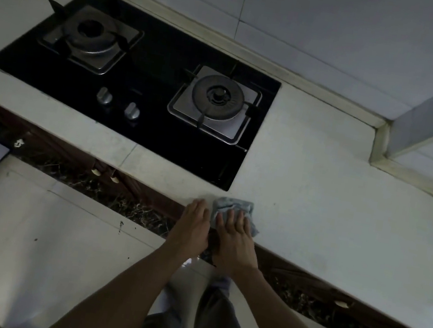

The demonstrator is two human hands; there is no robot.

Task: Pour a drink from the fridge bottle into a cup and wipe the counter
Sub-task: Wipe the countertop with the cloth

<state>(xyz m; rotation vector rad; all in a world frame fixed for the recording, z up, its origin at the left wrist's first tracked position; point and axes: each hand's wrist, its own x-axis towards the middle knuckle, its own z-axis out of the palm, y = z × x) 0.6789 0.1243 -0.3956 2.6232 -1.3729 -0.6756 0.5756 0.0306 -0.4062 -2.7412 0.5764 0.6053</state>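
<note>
A crumpled blue-grey cloth (234, 206) lies on the white counter (319, 195) close to its front edge. My right hand (235, 241) rests flat on the cloth, fingers spread and pressing down. My left hand (193, 226) lies just left of the cloth at the counter's edge, fingers together and holding nothing. No bottle or cup is in view.
A black two-burner gas hob (147, 89) with two knobs (118, 103) is set into the counter behind and left of the hands. A tiled wall column (432, 114) juts out at the back right. Dark cabinet fronts (131, 184) and pale floor tiles (68, 239) lie below.
</note>
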